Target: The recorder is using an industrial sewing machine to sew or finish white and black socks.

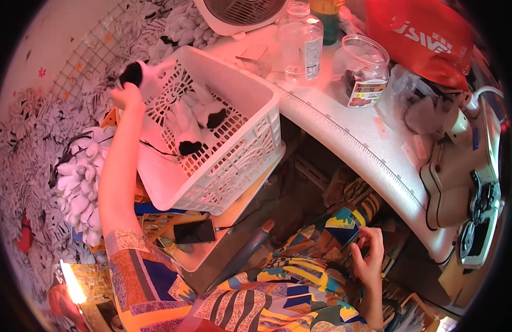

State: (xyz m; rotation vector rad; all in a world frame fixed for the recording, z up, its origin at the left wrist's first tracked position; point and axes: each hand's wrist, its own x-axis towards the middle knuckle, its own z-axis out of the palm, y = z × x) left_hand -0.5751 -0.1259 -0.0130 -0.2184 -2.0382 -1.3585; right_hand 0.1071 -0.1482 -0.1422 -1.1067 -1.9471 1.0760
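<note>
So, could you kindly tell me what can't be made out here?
All in the head view:
Left hand: too small to tell how it grips the black-ended white piece.
White basket: its near inner corner, hidden by its own wall.
Grilled appliance: top cut off by the upper edge.
Red bag: likewise.

The upper edge cuts off the fan [245, 10] beyond the basket [265, 119] and the red bag [416, 41] to the basket's right. Left of the basket, the glove heap [32, 149] blurs into darkness. The basket hides much of the board [234, 208] beneath. At the basket's far-left corner, how the left hand [127, 98] grips a black-cuffed glove [132, 73] is unclear.
</note>
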